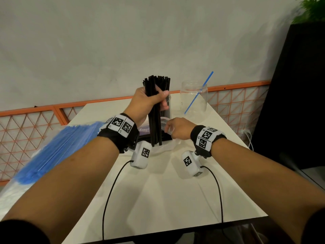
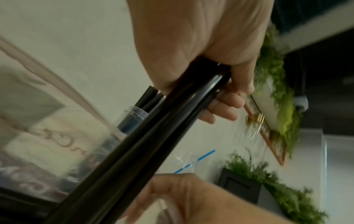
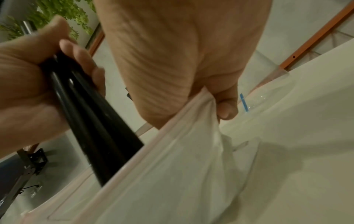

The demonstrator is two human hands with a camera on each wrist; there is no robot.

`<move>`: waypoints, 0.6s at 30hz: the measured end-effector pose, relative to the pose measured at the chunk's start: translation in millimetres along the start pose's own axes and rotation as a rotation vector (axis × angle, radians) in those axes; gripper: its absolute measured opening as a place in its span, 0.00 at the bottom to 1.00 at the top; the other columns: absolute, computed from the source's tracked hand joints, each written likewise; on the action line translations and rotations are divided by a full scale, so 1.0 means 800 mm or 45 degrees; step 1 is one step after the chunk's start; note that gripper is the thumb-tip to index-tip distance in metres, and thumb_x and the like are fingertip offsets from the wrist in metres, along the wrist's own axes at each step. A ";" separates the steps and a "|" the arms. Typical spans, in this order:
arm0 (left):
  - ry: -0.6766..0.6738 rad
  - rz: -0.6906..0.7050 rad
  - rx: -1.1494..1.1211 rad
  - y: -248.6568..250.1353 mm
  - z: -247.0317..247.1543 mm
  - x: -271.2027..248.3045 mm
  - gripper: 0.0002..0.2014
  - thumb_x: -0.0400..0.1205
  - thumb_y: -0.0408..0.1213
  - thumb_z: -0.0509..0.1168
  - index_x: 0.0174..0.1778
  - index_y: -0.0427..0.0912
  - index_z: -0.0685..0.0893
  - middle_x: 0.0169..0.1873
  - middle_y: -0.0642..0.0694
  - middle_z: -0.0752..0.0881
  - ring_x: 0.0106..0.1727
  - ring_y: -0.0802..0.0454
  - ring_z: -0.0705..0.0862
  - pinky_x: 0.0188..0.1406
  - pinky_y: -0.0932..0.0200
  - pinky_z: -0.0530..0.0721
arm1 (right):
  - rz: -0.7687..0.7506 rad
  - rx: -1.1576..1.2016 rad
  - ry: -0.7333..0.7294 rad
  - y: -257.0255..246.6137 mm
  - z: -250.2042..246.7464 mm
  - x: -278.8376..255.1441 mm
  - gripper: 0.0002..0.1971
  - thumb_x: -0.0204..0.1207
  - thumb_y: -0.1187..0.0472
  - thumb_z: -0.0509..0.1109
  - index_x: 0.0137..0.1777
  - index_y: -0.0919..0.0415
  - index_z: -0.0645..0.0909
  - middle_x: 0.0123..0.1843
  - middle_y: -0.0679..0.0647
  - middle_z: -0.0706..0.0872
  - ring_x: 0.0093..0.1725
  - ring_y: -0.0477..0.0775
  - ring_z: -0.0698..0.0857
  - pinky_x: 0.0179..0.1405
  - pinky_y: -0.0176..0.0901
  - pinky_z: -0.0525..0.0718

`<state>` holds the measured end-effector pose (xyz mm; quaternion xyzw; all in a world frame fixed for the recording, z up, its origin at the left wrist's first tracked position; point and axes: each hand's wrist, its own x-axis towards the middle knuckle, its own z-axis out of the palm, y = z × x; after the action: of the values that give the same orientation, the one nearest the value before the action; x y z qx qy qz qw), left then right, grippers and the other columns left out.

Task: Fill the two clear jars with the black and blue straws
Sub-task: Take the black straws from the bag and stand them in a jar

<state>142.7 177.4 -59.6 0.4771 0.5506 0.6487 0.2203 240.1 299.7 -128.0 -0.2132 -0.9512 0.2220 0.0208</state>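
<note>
My left hand point(image 1: 149, 101) grips a thick bundle of black straws point(image 1: 156, 85) upright, with its lower ends still inside the mouth of a clear plastic bag point(image 1: 165, 147). My right hand point(image 1: 177, 129) pinches the bag's rim point(image 3: 172, 166) beside the bundle point(image 3: 95, 121). Behind my left hand stands a clear jar point(image 1: 168, 103); the left wrist view shows black straws in this jar point(image 2: 134, 115). A second clear jar point(image 1: 193, 101) at the back right holds a single blue straw point(image 1: 200, 92).
A large bag of blue straws point(image 1: 52, 147) lies along the left side of the white table point(image 1: 175, 199). An orange mesh railing point(image 1: 35, 124) runs behind the table. A black panel point(image 1: 299, 103) and plants stand to the right. Wrist-camera cables trail toward the table's front edge.
</note>
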 end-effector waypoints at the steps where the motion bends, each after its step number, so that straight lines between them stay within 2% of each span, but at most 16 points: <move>1: 0.004 0.012 -0.065 0.002 0.001 0.001 0.07 0.82 0.32 0.70 0.38 0.38 0.82 0.27 0.42 0.84 0.31 0.46 0.85 0.40 0.53 0.87 | -0.003 0.001 0.002 0.000 0.000 0.001 0.15 0.70 0.71 0.68 0.50 0.51 0.81 0.57 0.54 0.83 0.51 0.53 0.81 0.44 0.38 0.78; 4: 0.046 0.025 -0.165 -0.002 0.003 0.001 0.08 0.83 0.30 0.70 0.39 0.39 0.80 0.24 0.46 0.81 0.28 0.50 0.81 0.40 0.51 0.86 | -0.015 -0.005 -0.006 0.000 0.000 0.003 0.13 0.71 0.72 0.67 0.47 0.52 0.78 0.50 0.52 0.82 0.48 0.53 0.80 0.34 0.34 0.74; 6: 0.048 0.013 -0.138 -0.009 0.004 0.000 0.08 0.82 0.31 0.71 0.37 0.42 0.82 0.24 0.46 0.81 0.28 0.50 0.81 0.42 0.49 0.87 | -0.023 -0.001 -0.013 0.000 0.001 0.002 0.13 0.71 0.72 0.67 0.48 0.53 0.78 0.50 0.53 0.82 0.49 0.54 0.81 0.40 0.37 0.77; 8: 0.013 -0.004 -0.042 -0.021 0.006 -0.005 0.10 0.81 0.32 0.73 0.34 0.45 0.85 0.25 0.45 0.83 0.30 0.49 0.82 0.46 0.48 0.88 | -0.038 0.023 0.009 -0.001 0.001 0.000 0.11 0.70 0.72 0.68 0.48 0.55 0.78 0.51 0.55 0.83 0.52 0.57 0.83 0.48 0.44 0.82; 10: -0.010 -0.037 0.021 -0.033 0.007 -0.009 0.08 0.80 0.32 0.73 0.35 0.41 0.85 0.26 0.43 0.84 0.32 0.47 0.84 0.46 0.50 0.88 | -0.078 0.099 0.086 -0.005 0.001 -0.003 0.13 0.70 0.72 0.69 0.52 0.59 0.77 0.51 0.59 0.82 0.54 0.63 0.84 0.52 0.52 0.85; 12: 0.002 -0.078 0.025 -0.045 0.008 -0.012 0.07 0.79 0.31 0.74 0.37 0.36 0.84 0.27 0.40 0.85 0.33 0.45 0.86 0.47 0.48 0.89 | -0.133 0.185 0.187 -0.006 -0.001 -0.004 0.26 0.70 0.73 0.70 0.69 0.61 0.72 0.57 0.62 0.81 0.57 0.64 0.83 0.55 0.56 0.85; 13: 0.014 -0.097 0.030 -0.050 0.008 -0.012 0.06 0.79 0.31 0.74 0.38 0.35 0.84 0.28 0.39 0.86 0.34 0.45 0.86 0.50 0.48 0.89 | -0.155 0.224 0.230 -0.006 -0.002 -0.004 0.32 0.69 0.73 0.70 0.73 0.61 0.68 0.59 0.63 0.80 0.58 0.64 0.83 0.56 0.57 0.85; 15: 0.025 -0.130 0.034 -0.056 0.008 -0.013 0.06 0.79 0.30 0.74 0.38 0.34 0.84 0.28 0.40 0.86 0.35 0.46 0.86 0.52 0.47 0.89 | -0.191 0.291 0.298 -0.007 -0.004 -0.004 0.33 0.67 0.74 0.71 0.72 0.60 0.65 0.58 0.64 0.79 0.56 0.65 0.83 0.52 0.59 0.85; 18: -0.004 -0.180 0.038 -0.062 0.010 -0.014 0.07 0.80 0.30 0.73 0.38 0.32 0.84 0.29 0.40 0.86 0.36 0.46 0.86 0.51 0.46 0.90 | -0.192 0.332 0.318 -0.008 -0.006 -0.001 0.47 0.67 0.73 0.72 0.83 0.53 0.52 0.60 0.64 0.79 0.52 0.62 0.84 0.46 0.52 0.85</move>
<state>143.0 187.2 -109.9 0.4413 0.5922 0.6224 0.2591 238.8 296.1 -120.7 -0.1625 -0.9178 0.3129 0.1825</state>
